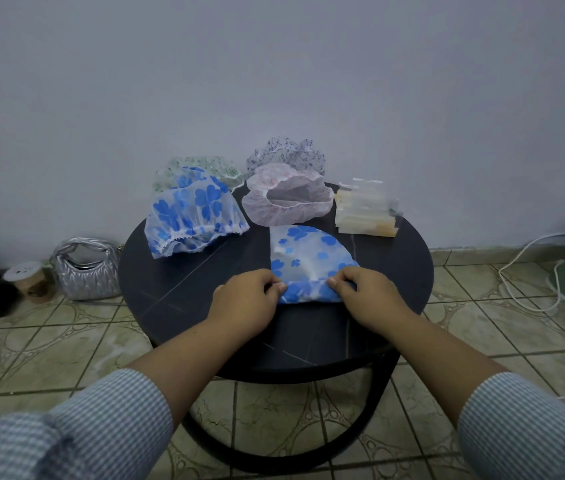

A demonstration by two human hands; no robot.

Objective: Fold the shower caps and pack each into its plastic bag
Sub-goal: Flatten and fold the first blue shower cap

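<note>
A person in striped blue-and-white sleeves leaned over a round dark table (177, 296). Flat on the near middle of it lay a blue-flowered shower cap (305, 261), folded into a fan-like wedge. The left hand (244, 301) pinched the wedge's near left corner between thumb and curled fingers. The right hand (366, 294) pinched its near right corner the same way, so the near edge was doubled over between the two hands.

Further back on the left sat a second blue-flowered cap (192, 216), puffed and unfolded, with a green-patterned cap (201, 168) behind it. Back in the middle sat a pink cap (286, 199), opening facing forward, with a dark-printed cap (286, 154) behind it. A stack of clear plastic bags (366, 211) rested at the table's back right edge.

On the tiled floor to the left stood a silver quilted handbag (85, 268), against the wall.
</note>
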